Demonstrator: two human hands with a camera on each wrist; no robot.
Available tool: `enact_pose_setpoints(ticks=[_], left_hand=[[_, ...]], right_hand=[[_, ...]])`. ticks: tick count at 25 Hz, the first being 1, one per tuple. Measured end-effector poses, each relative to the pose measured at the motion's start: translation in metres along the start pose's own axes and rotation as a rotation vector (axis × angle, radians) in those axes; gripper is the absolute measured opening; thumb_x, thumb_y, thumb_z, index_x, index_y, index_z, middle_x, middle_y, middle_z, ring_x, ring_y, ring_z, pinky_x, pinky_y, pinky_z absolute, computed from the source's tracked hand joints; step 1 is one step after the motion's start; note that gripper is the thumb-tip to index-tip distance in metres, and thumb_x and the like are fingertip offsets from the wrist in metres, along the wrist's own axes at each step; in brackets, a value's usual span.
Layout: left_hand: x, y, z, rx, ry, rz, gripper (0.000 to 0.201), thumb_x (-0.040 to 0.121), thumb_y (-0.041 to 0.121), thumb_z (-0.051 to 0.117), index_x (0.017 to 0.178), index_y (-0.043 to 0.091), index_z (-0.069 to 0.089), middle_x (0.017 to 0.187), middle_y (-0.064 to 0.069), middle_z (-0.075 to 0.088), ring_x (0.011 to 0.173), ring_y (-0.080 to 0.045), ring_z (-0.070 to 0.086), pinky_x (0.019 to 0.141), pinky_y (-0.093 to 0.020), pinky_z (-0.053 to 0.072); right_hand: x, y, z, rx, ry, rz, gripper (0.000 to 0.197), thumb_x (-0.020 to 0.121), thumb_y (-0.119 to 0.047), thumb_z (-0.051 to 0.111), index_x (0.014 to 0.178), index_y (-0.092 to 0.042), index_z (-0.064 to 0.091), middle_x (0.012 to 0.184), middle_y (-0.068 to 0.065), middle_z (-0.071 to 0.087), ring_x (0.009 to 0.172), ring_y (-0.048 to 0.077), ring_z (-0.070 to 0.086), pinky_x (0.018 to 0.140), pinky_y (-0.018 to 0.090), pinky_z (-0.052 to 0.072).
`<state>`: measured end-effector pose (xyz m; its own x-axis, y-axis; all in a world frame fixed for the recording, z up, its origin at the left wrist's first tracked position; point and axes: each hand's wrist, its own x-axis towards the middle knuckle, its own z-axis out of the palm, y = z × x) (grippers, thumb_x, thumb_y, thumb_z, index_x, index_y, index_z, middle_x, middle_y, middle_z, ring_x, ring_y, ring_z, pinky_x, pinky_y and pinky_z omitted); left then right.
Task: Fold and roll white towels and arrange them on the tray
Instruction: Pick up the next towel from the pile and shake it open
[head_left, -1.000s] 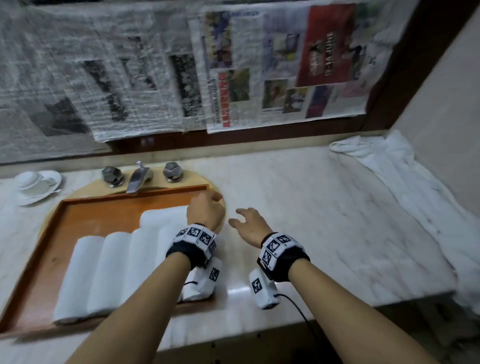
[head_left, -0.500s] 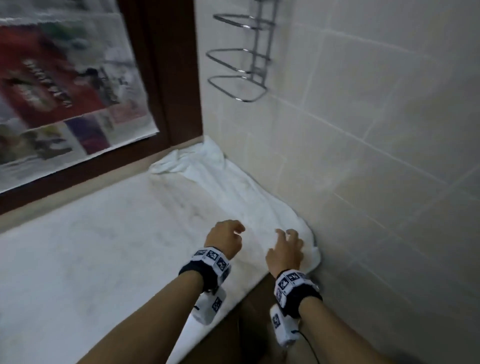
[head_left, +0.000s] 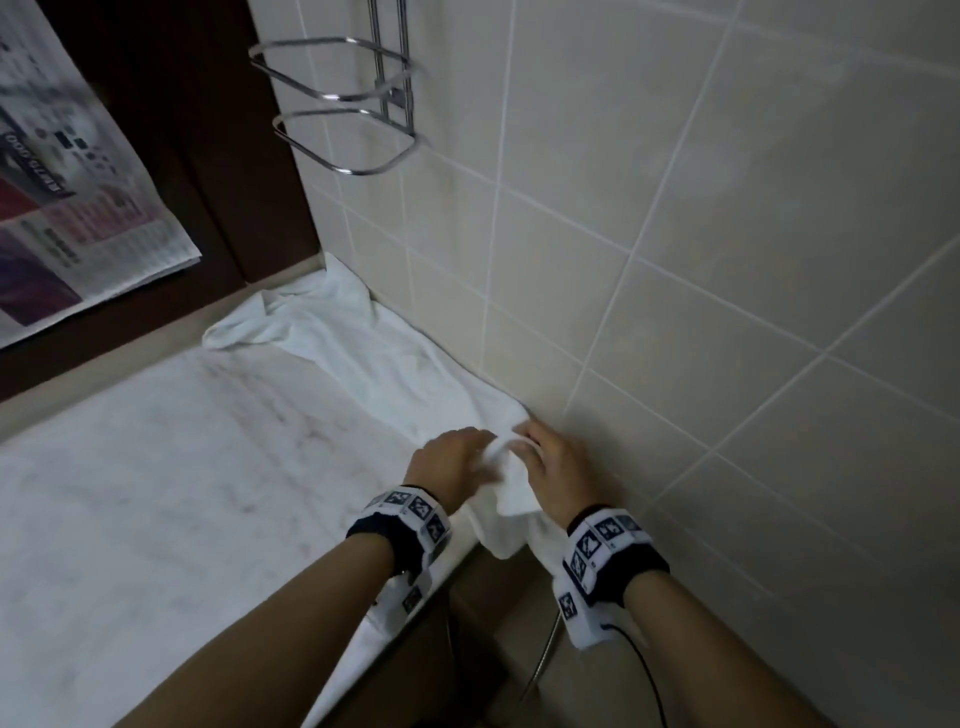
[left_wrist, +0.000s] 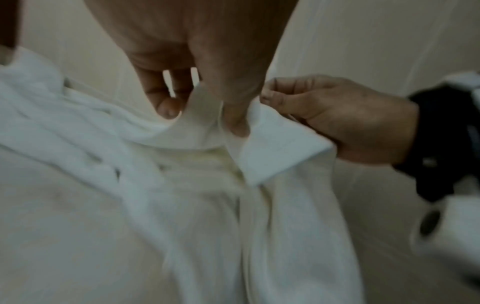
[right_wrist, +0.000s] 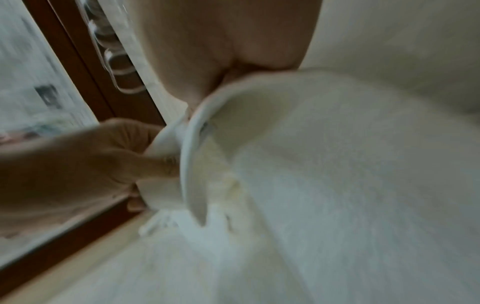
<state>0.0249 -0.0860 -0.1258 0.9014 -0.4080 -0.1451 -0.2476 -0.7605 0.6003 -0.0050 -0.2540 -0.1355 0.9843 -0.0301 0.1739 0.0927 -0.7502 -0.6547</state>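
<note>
A long crumpled white towel (head_left: 363, 353) lies along the tiled wall on the marble counter (head_left: 156, 493), with its near end over the counter's edge. My left hand (head_left: 452, 462) and my right hand (head_left: 556, 467) both pinch that near end and lift it a little. In the left wrist view my left hand (left_wrist: 207, 109) pinches a fold of the towel (left_wrist: 197, 205) between thumb and fingers, and my right hand (left_wrist: 335, 115) grips the hemmed corner beside it. In the right wrist view the towel (right_wrist: 337, 174) bunches under my right hand. The tray is out of view.
A chrome wire rack (head_left: 343, 104) hangs on the tiled wall (head_left: 727, 260) above the towel's far end. Newspaper (head_left: 67, 208) covers the dark wood frame at the left. A thin hose (head_left: 545, 660) hangs below the counter's edge.
The view swung right, from the tray with rolled towels to the loose towel by the wall. Both hands went from hovering over its near end to pinching and lifting it.
</note>
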Motion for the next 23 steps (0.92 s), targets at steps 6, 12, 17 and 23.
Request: enact_pose_setpoints(ticks=[6,12,17,23], left_hand=[[-0.034,-0.009,-0.189,-0.132,0.602,0.026,0.018,0.081,0.04,0.064,0.077,0.024,0.072,0.066,0.003,0.069,0.062,-0.013,0.063,0.059,-0.032,0.049],[-0.168,-0.02,-0.375,0.041,1.089,-0.189,0.023,0.085,0.035,0.071,0.081,0.013,0.077,0.063,-0.016,0.064,0.058,-0.007,0.053,0.052,-0.026,0.036],[-0.269,0.0,-0.447,-0.117,1.25,-0.058,0.022,0.088,0.026,0.069,0.11,0.023,0.068,0.102,-0.001,0.07,0.074,-0.017,0.067,0.056,-0.03,0.058],[-0.328,0.028,-0.471,0.233,1.264,-0.052,0.028,0.077,0.051,0.074,0.083,0.024,0.076,0.079,0.012,0.072,0.074,-0.003,0.067,0.067,-0.027,0.057]], right_hand=[[0.089,-0.143,-0.059,0.277,-0.295,-0.299,0.072,0.068,-0.023,0.086,0.129,-0.024,0.049,0.088,-0.004,0.059,0.074,0.007,0.056,0.07,0.017,0.046],[0.125,-0.352,-0.063,0.38,-0.05,-0.755,0.031,0.077,-0.006,0.069,0.105,-0.013,0.06,0.085,-0.003,0.066,0.073,0.012,0.06,0.064,0.018,0.043],[0.113,-0.528,-0.1,0.4,-0.04,-0.953,0.019,0.08,-0.014,0.062,0.062,-0.016,0.056,0.056,-0.001,0.053,0.055,0.01,0.046,0.054,0.024,0.033],[0.09,-0.633,-0.116,0.31,-0.04,-0.917,0.026,0.074,-0.032,0.075,0.063,-0.01,0.068,0.061,0.001,0.062,0.056,0.009,0.051,0.051,0.021,0.037]])
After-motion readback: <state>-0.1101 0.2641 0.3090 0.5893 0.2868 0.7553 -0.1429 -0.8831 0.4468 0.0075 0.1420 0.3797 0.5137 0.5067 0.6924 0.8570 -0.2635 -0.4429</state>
